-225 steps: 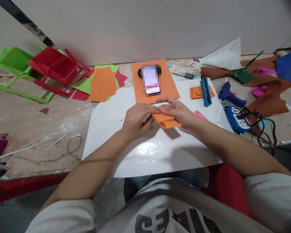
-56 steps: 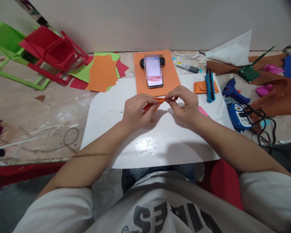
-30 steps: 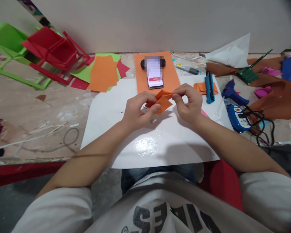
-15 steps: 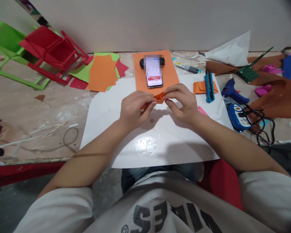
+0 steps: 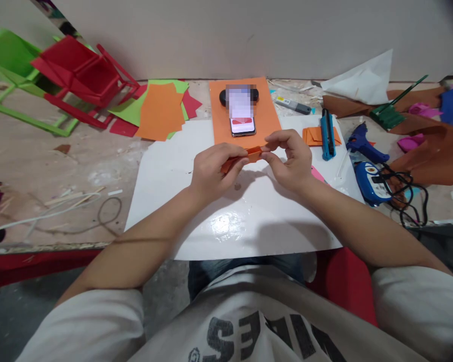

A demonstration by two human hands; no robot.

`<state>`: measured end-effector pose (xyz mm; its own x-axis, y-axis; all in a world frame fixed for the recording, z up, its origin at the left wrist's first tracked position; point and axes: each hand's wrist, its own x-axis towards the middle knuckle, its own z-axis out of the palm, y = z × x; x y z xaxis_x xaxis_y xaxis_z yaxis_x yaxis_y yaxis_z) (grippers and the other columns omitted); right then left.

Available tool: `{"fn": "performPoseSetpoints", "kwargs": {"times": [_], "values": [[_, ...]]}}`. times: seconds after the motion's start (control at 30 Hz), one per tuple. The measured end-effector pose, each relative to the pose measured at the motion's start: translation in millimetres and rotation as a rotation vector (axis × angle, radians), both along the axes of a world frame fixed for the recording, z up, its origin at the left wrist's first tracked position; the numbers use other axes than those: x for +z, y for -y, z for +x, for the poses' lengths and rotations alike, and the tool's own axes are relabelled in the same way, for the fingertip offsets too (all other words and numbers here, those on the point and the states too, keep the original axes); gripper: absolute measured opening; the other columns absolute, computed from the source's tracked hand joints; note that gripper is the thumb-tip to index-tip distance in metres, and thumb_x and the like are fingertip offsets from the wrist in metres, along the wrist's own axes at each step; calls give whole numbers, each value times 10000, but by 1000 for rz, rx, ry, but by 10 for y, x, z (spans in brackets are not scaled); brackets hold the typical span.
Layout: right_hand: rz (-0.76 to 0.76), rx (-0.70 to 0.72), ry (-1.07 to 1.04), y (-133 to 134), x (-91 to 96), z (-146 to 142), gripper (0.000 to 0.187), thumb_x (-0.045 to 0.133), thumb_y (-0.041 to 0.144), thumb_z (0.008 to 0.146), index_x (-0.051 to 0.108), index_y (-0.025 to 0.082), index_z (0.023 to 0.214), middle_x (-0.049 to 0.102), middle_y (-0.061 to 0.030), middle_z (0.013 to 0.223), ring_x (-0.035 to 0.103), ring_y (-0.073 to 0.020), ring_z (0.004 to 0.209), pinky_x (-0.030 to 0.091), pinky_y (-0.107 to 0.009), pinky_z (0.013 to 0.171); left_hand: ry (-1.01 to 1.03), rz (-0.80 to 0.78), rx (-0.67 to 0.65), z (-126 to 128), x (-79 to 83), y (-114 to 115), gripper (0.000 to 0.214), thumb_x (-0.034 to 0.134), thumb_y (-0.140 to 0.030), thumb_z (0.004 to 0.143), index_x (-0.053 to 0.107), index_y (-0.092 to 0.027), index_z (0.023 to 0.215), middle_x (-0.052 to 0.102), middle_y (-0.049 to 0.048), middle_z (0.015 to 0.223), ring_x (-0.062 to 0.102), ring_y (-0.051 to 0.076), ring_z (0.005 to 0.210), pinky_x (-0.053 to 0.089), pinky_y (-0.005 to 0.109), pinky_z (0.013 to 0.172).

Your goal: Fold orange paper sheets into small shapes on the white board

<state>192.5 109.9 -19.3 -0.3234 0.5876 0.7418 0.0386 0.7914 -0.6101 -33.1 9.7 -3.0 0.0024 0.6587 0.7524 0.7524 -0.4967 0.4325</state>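
Both hands pinch a small folded orange paper piece [image 5: 249, 155] just above a white glossy sheet [image 5: 226, 221]. My left hand [image 5: 213, 171] grips its left end with curled fingers. My right hand [image 5: 289, 160] pinches its right end between thumb and fingertips. Most of the piece is hidden between the fingers. Just beyond the hands lies an orange paper sheet [image 5: 267, 116] with a phone [image 5: 242, 120] on it.
A blue utility knife [image 5: 326, 134] lies on folded orange pieces [image 5: 312, 136]; a blue glue gun [image 5: 360, 143] and a blue device with black cable [image 5: 373, 183] sit right. Coloured paper sheets [image 5: 160, 110] and red [image 5: 79, 75] and green [image 5: 11, 65] chair models lie left. Brown sheets [image 5: 426, 156] fill the far right.
The orange piece lay flat on the white sheet earlier; since then it was lifted, opened out, and is now pressed into a narrow folded strip between both hands.
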Motion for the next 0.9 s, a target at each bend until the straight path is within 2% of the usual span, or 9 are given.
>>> {"fn": "performPoseSetpoints", "kwargs": {"times": [0.07,0.13,0.3,0.43,0.53,0.6,0.7,0.8,0.9], "values": [[-2,9,-7,12,14,-6,289,777,569,1186,781,320,1331,832,-36,1136,833,-243,940,718,-440,905,56,-36,14,4,-10,17,359,718,-612,1209,827,-278,1282,907,70,1109,889,230,952,716,360,823],[16,33,-8,19,39,-5,277,787,576,1187,796,316,1280,839,-34,1089,825,-241,916,712,-432,889,89,-85,15,10,1,29,368,769,-610,1176,829,-272,1310,908,67,1128,894,231,973,723,353,842],[39,15,80,20,73,-7,300,734,563,1202,822,297,1095,837,-42,970,790,-250,873,680,-437,847,96,-107,0,33,64,38,324,786,-554,1175,860,-250,1089,891,38,929,825,193,794,678,329,757],[20,29,152,30,73,-14,300,680,490,1209,792,283,1024,815,-32,917,727,-228,816,617,-410,799,152,-149,3,46,77,40,371,796,-609,1172,863,-257,1079,905,49,950,836,202,821,686,341,766],[21,62,212,58,113,3,289,626,421,1212,702,272,977,764,-17,874,655,-206,767,533,-389,756,223,-217,-25,72,85,55,428,832,-666,1139,864,-247,1063,907,55,946,835,201,812,686,331,741],[3,86,268,78,163,24,294,587,378,1207,613,272,933,702,0,827,592,-192,727,459,-380,720,322,-302,-88,97,113,71,446,875,-683,1101,865,-240,1042,899,50,918,798,184,711,655,315,649],[-81,146,376,94,250,52,357,547,360,1193,456,282,856,579,24,752,498,-175,680,352,-378,681,524,-518,-186,118,208,83,451,953,-664,1024,864,-222,1019,885,56,886,752,173,608,619,309,569],[-197,215,467,90,322,64,415,514,368,1198,375,287,815,500,32,711,439,-164,660,293,-382,674,624,-685,-207,92,326,60,408,1026,-569,903,867,-197,960,881,73,890,795,200,725,657,316,663],[-277,263,493,81,361,62,457,504,422,1221,397,281,799,486,38,705,427,-158,665,282,-379,678,622,-730,-197,48,393,16,330,1024,-470,819,868,-194,910,867,69,871,781,200,770,647,317,711]]}}
